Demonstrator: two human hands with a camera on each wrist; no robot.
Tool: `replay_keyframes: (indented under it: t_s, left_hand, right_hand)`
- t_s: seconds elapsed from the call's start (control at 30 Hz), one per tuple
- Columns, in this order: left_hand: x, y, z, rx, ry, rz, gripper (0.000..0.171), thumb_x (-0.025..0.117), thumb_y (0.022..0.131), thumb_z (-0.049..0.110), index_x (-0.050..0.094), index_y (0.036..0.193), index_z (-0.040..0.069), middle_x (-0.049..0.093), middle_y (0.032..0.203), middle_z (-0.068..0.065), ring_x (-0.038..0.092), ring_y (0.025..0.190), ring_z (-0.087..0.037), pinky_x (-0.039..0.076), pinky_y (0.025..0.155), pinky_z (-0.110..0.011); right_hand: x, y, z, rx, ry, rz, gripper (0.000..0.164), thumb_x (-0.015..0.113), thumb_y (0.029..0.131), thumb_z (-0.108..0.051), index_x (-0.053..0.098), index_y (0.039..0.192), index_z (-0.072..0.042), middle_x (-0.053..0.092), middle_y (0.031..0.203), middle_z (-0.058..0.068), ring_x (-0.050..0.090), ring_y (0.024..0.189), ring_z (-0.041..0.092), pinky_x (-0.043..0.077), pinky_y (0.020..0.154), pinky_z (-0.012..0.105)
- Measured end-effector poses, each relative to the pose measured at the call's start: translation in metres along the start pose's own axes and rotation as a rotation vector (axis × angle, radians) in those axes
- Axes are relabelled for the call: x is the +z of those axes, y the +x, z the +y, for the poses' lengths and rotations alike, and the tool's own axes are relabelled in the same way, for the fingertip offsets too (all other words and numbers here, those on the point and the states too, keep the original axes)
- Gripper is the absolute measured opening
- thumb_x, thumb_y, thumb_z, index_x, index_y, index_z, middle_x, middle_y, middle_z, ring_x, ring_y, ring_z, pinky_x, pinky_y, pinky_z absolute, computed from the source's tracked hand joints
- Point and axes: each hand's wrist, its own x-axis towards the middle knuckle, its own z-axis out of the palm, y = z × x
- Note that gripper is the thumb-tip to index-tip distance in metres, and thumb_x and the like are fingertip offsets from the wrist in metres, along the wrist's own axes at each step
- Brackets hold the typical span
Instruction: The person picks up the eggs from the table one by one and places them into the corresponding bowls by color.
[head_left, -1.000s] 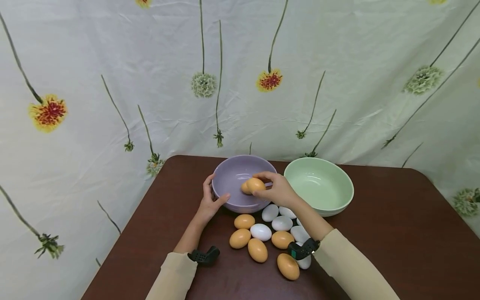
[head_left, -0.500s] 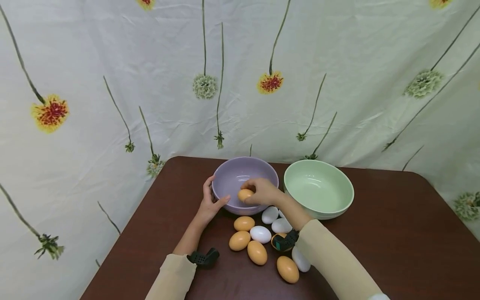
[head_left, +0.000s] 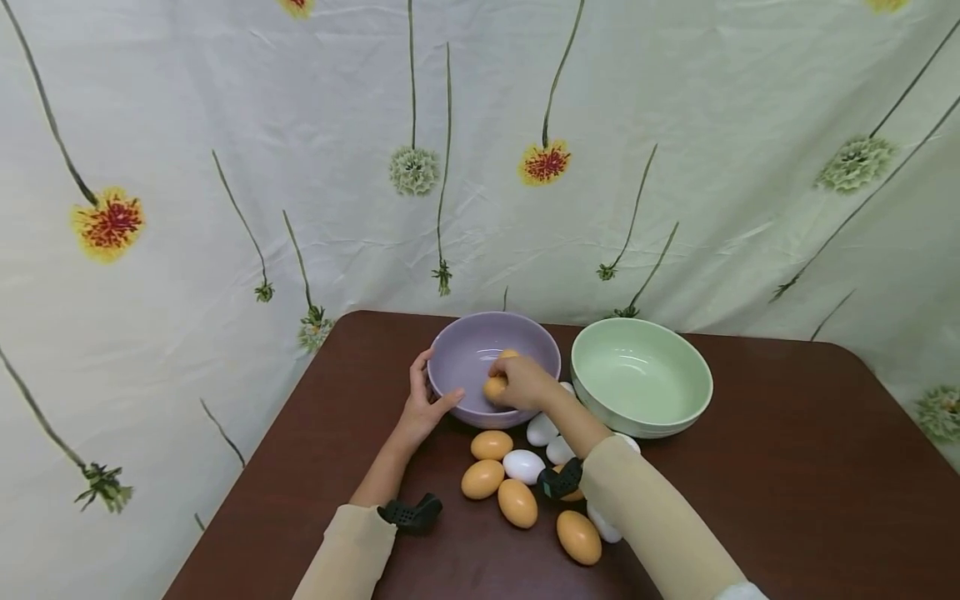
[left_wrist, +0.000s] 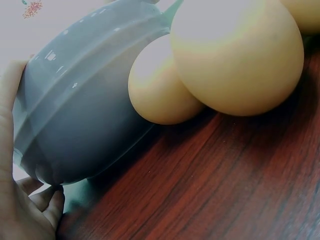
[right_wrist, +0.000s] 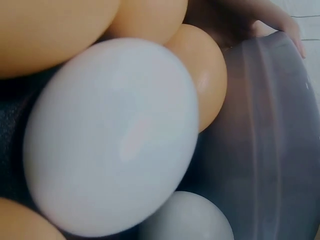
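Note:
My left hand [head_left: 422, 414] grips the near left side of the purple bowl [head_left: 459, 354], thumb over the rim and fingers round the outer wall. Inside that bowl my right hand [head_left: 528, 385] reaches down, its curled fingers on a brown egg [head_left: 493, 389]. Just beyond those fingers a second brown egg [head_left: 509, 353] shows in part. In the left wrist view the bowl's outer wall [left_wrist: 85, 105] stands next to brown eggs [left_wrist: 160, 85]. A white egg [right_wrist: 110, 140] fills much of the right wrist view, which does not show the right hand's fingers.
A green bowl [head_left: 637, 379] stands right of the purple one. On the dark wooden table [head_left: 787, 467], several brown eggs [head_left: 517, 503] and white eggs [head_left: 524, 467] lie in front of the bowls, some partly behind the right forearm. A flowered cloth [head_left: 337, 125] hangs behind.
My right hand has moved slightly left and lower into the purple bowl with its egg. The other egg in the bowl now shows beyond the fingers. My left hand keeps its grip.

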Motion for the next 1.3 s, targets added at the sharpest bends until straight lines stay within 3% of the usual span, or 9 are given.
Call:
replay_keyframes:
  t_s: [0.27, 0.53, 0.67, 0.83, 1.17, 1.3]
  left_hand:
    - [0.000, 0.001, -0.002, 0.009, -0.007, -0.011, 0.083, 0.064, 0.089, 0.006, 0.008, 0.150, 0.013, 0.021, 0.151, -0.024, 0.031, 0.135, -0.038, 0.034, 0.103, -0.041]
    - [0.000, 0.002, -0.001, 0.009, 0.000, -0.015, 0.083, 0.064, 0.089, 0.007, 0.008, 0.150, 0.013, 0.021, 0.151, -0.025, 0.031, 0.134, -0.039, 0.037, 0.098, -0.027]
    - [0.000, 0.000, -0.001, 0.002, 0.012, -0.017, 0.083, 0.064, 0.089, 0.006, 0.007, 0.150, 0.012, 0.022, 0.151, -0.026, 0.032, 0.134, -0.039, 0.037, 0.101, -0.034]
    - [0.001, 0.003, -0.002, 0.021, 0.007, -0.008, 0.083, 0.064, 0.089, 0.007, 0.008, 0.150, 0.012, 0.021, 0.151, -0.026, 0.031, 0.135, -0.039, 0.032, 0.104, -0.048]
    - [0.000, -0.001, -0.003, 0.014, 0.005, 0.000, 0.084, 0.064, 0.088, 0.006, 0.008, 0.150, 0.011, 0.022, 0.151, -0.028, 0.031, 0.134, -0.039, 0.030, 0.105, -0.050]
    - [0.001, 0.000, -0.002, 0.011, 0.005, 0.009, 0.084, 0.064, 0.088, 0.007, 0.009, 0.150, 0.012, 0.021, 0.151, -0.028, 0.030, 0.135, -0.040, 0.028, 0.106, -0.052]
  right_hand:
    - [0.004, 0.004, -0.002, 0.042, -0.031, 0.018, 0.031, 0.066, 0.084, -0.011, 0.067, 0.112, 0.004, 0.068, 0.104, 0.013, 0.059, 0.093, 0.024, 0.047, 0.087, 0.037]
    - [0.005, 0.003, -0.001, 0.072, -0.030, 0.048, 0.038, 0.066, 0.081, -0.012, 0.066, 0.116, 0.003, 0.065, 0.106, 0.013, 0.059, 0.097, 0.026, 0.047, 0.089, 0.039]
    - [0.005, 0.001, 0.000, 0.058, 0.015, 0.086, 0.041, 0.068, 0.078, -0.012, 0.066, 0.116, 0.003, 0.065, 0.107, 0.014, 0.059, 0.100, 0.027, 0.046, 0.090, 0.039]
    - [0.002, -0.002, 0.001, 0.055, 0.160, 0.179, 0.042, 0.069, 0.076, -0.013, 0.067, 0.116, 0.002, 0.066, 0.099, 0.012, 0.060, 0.091, 0.024, 0.049, 0.083, 0.037]
    - [0.000, -0.012, 0.001, 0.036, 0.517, 0.317, 0.034, 0.067, 0.084, -0.008, 0.065, 0.115, 0.007, 0.066, 0.111, 0.022, 0.063, 0.102, 0.031, 0.049, 0.090, 0.039]
    - [-0.008, -0.016, 0.003, 0.047, 0.566, 0.326, 0.029, 0.067, 0.088, -0.008, 0.067, 0.114, 0.005, 0.067, 0.108, 0.021, 0.063, 0.101, 0.030, 0.050, 0.087, 0.038]
